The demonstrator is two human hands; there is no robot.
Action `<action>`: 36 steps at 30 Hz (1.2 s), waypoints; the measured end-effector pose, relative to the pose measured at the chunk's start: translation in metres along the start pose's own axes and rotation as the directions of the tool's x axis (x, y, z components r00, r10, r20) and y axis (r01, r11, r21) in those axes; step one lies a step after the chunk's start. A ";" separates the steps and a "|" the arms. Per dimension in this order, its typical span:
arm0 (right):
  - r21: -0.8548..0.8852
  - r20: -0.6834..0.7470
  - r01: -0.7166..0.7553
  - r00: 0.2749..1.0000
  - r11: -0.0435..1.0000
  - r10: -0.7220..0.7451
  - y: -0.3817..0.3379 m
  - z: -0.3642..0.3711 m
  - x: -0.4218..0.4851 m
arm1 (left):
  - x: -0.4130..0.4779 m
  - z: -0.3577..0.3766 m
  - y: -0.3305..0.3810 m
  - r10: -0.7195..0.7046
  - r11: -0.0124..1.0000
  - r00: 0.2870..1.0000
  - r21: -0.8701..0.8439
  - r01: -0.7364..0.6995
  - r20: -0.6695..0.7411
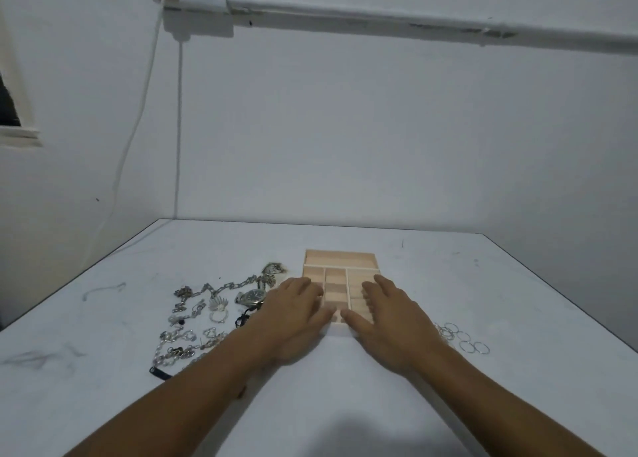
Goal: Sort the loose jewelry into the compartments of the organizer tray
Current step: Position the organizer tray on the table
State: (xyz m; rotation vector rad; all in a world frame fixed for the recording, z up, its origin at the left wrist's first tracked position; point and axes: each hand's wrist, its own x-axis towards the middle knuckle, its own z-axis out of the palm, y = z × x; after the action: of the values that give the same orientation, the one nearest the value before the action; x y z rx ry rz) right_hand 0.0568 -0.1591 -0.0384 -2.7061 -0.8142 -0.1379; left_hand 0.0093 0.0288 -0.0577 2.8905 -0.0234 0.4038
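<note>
Tray [340, 259]: visible compartments empty. Chains [193, 318], rings [464, 340] unsorted on bench [483, 284]. Left grip [293, 315], right grip [392, 320]: flat on tray, holding nothing.

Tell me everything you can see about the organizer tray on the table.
The organizer tray is a pale, wood-looking rectangular box lying flat on the white table. One long compartment spans its far end; nearer are three columns, the middle one split into small cells. The compartments that show hold nothing. The left hand and right hand rest flat on its near sides, hiding part of it.
</note>
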 end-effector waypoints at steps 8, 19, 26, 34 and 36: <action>0.009 -0.019 -0.087 0.996 0.996 0.087 0.011 0.009 0.005 | -0.006 0.001 -0.015 -0.062 0.998 0.998 0.027 0.061 0.023; -0.146 -0.053 -0.174 0.984 0.974 0.168 0.012 0.003 0.006 | -0.011 -0.009 -0.006 -0.170 0.985 0.984 -0.013 0.171 0.049; -0.131 -0.070 -0.138 0.989 0.982 0.129 0.024 0.003 0.005 | -0.013 -0.007 -0.002 -0.212 0.977 0.976 -0.037 0.211 -0.046; -0.163 -0.084 -0.098 0.993 0.982 0.086 0.022 0.005 -0.004 | -0.029 -0.010 0.005 -0.236 0.969 0.971 -0.083 0.232 -0.049; -0.165 -0.083 -0.088 0.994 0.982 0.075 0.023 0.005 -0.009 | -0.034 -0.010 0.007 -0.240 0.969 0.969 -0.079 0.236 -0.051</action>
State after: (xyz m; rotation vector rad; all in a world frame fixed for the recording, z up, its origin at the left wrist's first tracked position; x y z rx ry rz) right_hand 0.0616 -0.1803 -0.0506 -2.8669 -0.6976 -0.3030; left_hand -0.0264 0.0234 -0.0563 2.7634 0.3097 0.4340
